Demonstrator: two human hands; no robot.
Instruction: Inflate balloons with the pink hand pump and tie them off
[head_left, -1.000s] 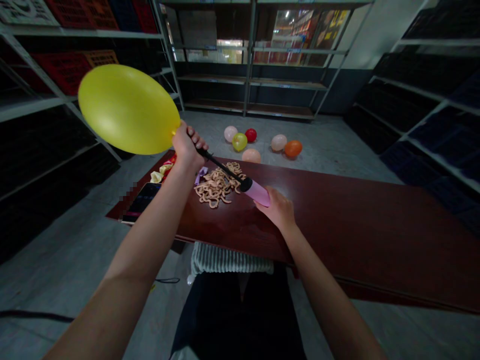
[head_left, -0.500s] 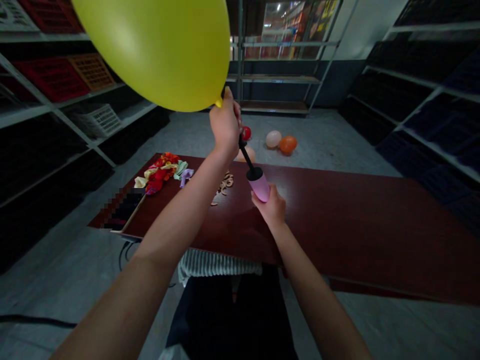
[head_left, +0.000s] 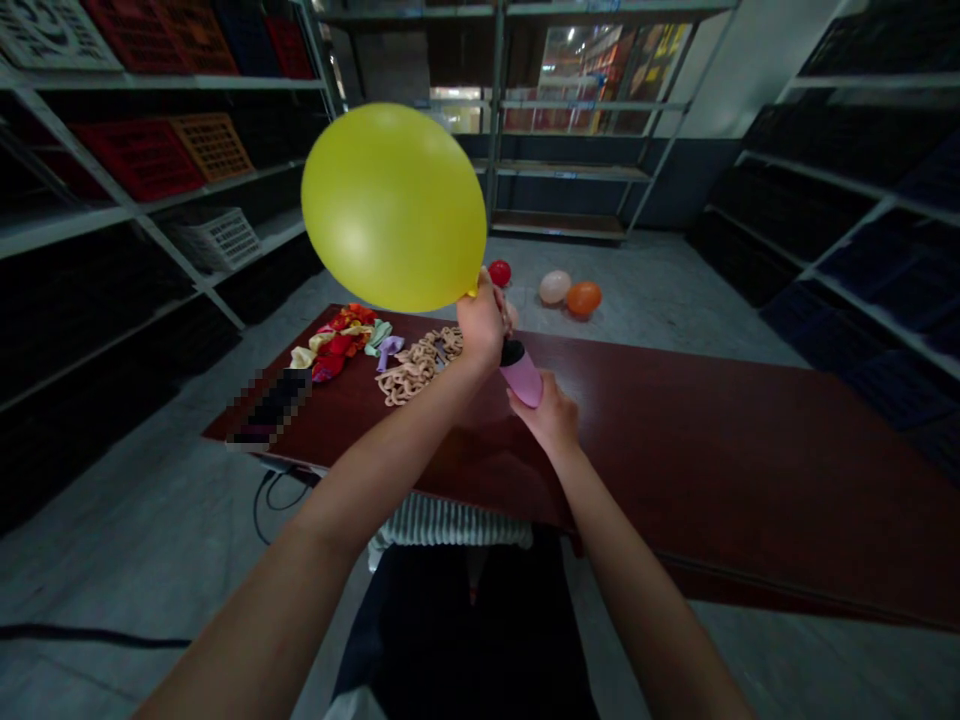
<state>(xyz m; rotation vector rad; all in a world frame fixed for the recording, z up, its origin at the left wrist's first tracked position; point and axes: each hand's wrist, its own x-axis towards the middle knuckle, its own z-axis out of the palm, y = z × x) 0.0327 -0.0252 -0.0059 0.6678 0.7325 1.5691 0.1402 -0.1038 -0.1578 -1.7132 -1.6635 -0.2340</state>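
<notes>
A large inflated yellow balloon [head_left: 394, 205] floats up and left from my left hand [head_left: 481, 320]. That hand is closed around the balloon's neck and the upper end of a hand balloon pump. My right hand [head_left: 551, 412] grips the lower, pink part of the balloon pump [head_left: 523, 378], which tilts down to the right above the table. The black collar of the pump sits just under my left hand. My left fingers hide the nozzle and the upper part of the pump.
On the dark red table [head_left: 712, 440] lie uninflated balloons [head_left: 337, 345], a heap of tan loops [head_left: 412, 368] and a blurred dark device [head_left: 270, 405]. Red, white and orange balloons [head_left: 583, 298] rest on the floor beyond. Shelves with crates [head_left: 214, 145] stand around.
My left hand has come down toward my right, and the black rod between them no longer shows. The yellow balloon has dropped lower in view. The right hand has barely moved.
</notes>
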